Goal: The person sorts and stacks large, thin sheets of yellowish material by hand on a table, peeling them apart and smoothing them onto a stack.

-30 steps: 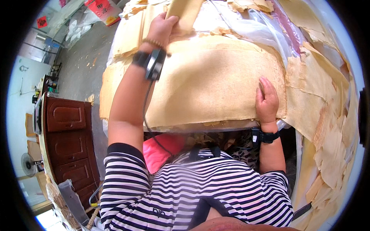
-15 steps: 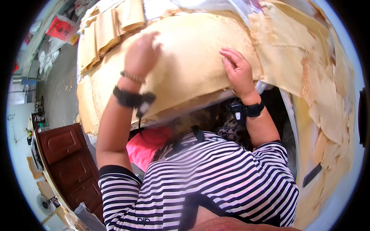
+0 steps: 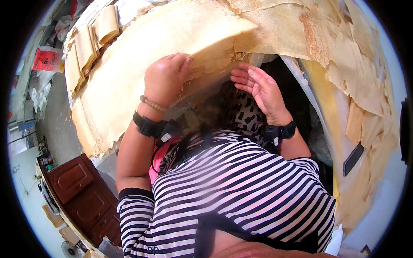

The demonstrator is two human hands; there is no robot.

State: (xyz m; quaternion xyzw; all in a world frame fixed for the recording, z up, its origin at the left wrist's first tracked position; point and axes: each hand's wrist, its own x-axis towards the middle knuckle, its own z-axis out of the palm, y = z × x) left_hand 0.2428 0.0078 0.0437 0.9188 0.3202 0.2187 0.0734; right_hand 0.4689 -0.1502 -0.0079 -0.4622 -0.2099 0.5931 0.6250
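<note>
A large thin tan sheet (image 3: 142, 47), slightly mottled and brittle-looking at its margins, covers the work surface in front of me. My left hand (image 3: 165, 77) is closed at its near edge, thumb and fingers pinched on it. To the right of that hand the sheet's edge stands raised, and its pointed right corner casts a shadow on the tan layer beneath (image 3: 215, 64). My right hand (image 3: 260, 88) is held just off the near edge, palm turned toward the left, fingers stretched and apart, with nothing in it.
Folded tan bundles (image 3: 84, 49) lie at the far left. More ragged tan sheets (image 3: 331, 56) spread over the right side, where a dark flat phone-like object (image 3: 353, 159) rests. A dark gap (image 3: 297, 94) opens near my right forearm. A brown cabinet (image 3: 81, 189) stands lower left.
My left hand has come down to the sheet's near edge and closed on it, and the right part of that edge has lifted. My right hand has moved slightly nearer me, off the sheet.
</note>
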